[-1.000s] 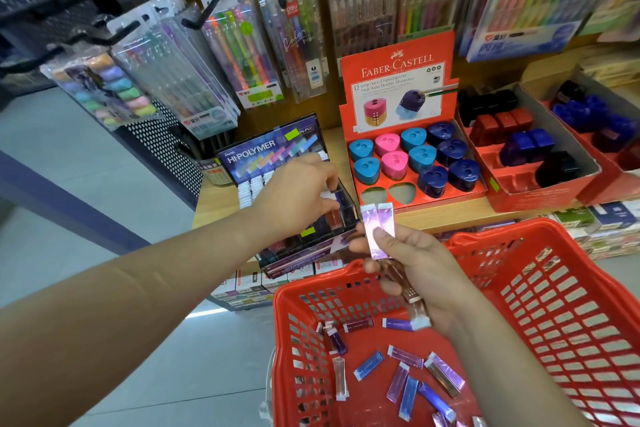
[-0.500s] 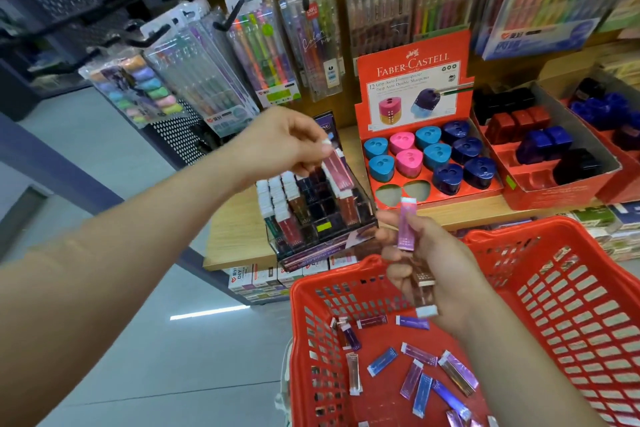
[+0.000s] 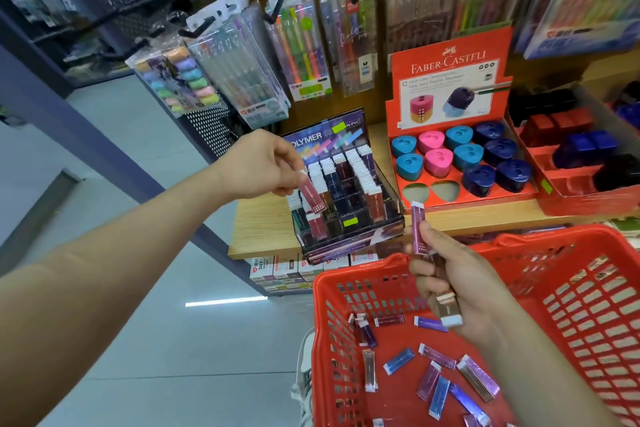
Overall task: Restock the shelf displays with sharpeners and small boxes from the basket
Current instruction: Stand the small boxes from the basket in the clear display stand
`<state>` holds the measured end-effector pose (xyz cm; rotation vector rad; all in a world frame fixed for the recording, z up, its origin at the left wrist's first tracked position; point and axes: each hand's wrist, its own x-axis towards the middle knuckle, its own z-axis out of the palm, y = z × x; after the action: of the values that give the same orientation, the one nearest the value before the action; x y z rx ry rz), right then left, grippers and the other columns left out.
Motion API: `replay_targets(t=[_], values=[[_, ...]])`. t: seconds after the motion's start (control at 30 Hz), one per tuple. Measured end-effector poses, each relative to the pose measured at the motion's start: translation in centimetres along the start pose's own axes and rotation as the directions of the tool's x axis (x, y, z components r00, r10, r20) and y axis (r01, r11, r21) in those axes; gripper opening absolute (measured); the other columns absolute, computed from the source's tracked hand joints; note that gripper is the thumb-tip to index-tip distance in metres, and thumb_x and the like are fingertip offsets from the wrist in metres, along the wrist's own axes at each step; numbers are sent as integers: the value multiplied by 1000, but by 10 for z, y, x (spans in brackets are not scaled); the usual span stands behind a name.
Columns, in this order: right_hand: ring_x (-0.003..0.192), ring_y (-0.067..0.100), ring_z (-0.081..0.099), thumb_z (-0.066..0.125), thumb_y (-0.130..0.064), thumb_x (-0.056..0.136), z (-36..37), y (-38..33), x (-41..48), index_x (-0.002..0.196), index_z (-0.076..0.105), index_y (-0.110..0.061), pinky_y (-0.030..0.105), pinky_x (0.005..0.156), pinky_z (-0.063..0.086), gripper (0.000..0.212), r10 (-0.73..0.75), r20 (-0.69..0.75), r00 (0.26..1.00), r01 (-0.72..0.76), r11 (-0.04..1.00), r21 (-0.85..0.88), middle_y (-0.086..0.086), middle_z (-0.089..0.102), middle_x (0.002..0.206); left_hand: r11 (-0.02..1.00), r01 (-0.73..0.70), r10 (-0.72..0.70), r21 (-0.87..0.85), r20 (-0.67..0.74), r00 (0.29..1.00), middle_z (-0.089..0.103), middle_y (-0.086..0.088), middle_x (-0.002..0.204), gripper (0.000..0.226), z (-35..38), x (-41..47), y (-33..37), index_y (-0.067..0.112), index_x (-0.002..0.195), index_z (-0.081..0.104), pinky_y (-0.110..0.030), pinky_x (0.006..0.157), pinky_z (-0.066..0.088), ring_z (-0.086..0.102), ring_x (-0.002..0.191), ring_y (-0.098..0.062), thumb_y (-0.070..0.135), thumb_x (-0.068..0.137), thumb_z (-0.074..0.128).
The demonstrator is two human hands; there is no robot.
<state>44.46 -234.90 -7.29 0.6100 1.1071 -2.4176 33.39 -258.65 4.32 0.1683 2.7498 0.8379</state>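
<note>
My left hand [image 3: 259, 166] pinches a small pink box [image 3: 312, 193] just above the left front of the dark Hi-Polymer display case [image 3: 346, 191] on the wooden shelf. My right hand [image 3: 450, 274] hovers over the red basket [image 3: 346, 288] and grips a few small boxes: a purple one [image 3: 418, 225] sticks up, a brown one [image 3: 446, 308] points down. Several more small boxes [image 3: 429, 381] lie loose on the basket floor. The red Faber-Castell tray [image 3: 450, 87] holds blue, pink and navy sharpeners [image 3: 467, 156], with two empty slots in front.
A second red tray [image 3: 561, 198] with red, blue and black block sharpeners stands at the right. Packs of pens [image 3: 298, 48] hang on hooks above the shelf. Boxed stock [image 3: 280, 270] sits under the wooden shelf [image 3: 263, 229]. Grey floor stretches to the left.
My left hand took a pink box, lifted off the display case and now lowers the box toward the case's left front. My right hand went from two raised boxes to one purple box.
</note>
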Motion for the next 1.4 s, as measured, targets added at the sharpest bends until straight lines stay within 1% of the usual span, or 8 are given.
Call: replay_targets(t=[0.17,0.3,0.43,0.67,0.93,1.17,1.3,1.4], values=[[38,5,36,55,-9,93,6,2,-2,90,57,-9,14,29,28,3,46,4,999,-47,999,27,4,42,61,993,-65,65,93,12,998,72,-4,66,9,5,-5,-2,11,81,70,-22,63,57,69,59,-11,17,80,77],[45,4,41,65,-8,81,9,7,-1,97,63,-9,14,31,30,17,-19,-5,1000,18,999,-28,0,47,63,973,-106,107,204,6,994,71,1,66,8,7,-6,-7,14,81,69,-23,66,57,68,60,-8,19,81,76],[47,4,39,70,-12,71,11,7,-4,88,72,-11,13,32,30,17,-45,8,999,45,995,-85,-1,48,62,914,-170,190,368,-18,982,67,8,72,10,17,-10,-14,18,83,68,-29,75,55,66,70,-7,26,82,74],[39,3,36,72,-15,70,17,8,-7,90,67,-12,13,31,27,21,-51,16,999,52,994,-93,-2,48,59,921,-204,240,333,-70,968,64,9,72,10,26,-11,-16,17,85,69,-28,74,55,64,72,-7,24,81,75],[36,4,36,73,-22,71,17,8,-8,93,66,-15,17,36,26,24,-50,15,999,52,989,-138,-2,45,58,885,-237,253,401,13,967,68,3,79,13,38,-8,-25,13,88,70,-33,75,54,63,75,-10,25,83,72],[38,4,36,75,-24,68,17,9,-7,89,69,-15,16,36,26,24,-66,17,998,68,982,-175,-1,45,59,899,-211,240,384,-30,970,61,11,71,16,48,-6,-32,19,81,65,-28,70,53,59,70,-9,26,78,79],[48,7,39,77,-24,67,20,11,-6,86,71,-15,15,34,29,22,-73,24,997,76,980,-186,2,49,61,792,-336,378,510,23,926,56,7,78,17,50,-8,-35,17,81,61,-33,70,49,56,75,-15,28,81,74],[46,7,40,75,-25,72,23,10,-8,84,70,-18,15,33,29,15,-85,22,996,88,970,-225,1,49,59,704,-386,425,596,81,901,54,7,85,20,46,-9,-34,16,88,66,-33,72,48,55,84,-16,36,86,68]])
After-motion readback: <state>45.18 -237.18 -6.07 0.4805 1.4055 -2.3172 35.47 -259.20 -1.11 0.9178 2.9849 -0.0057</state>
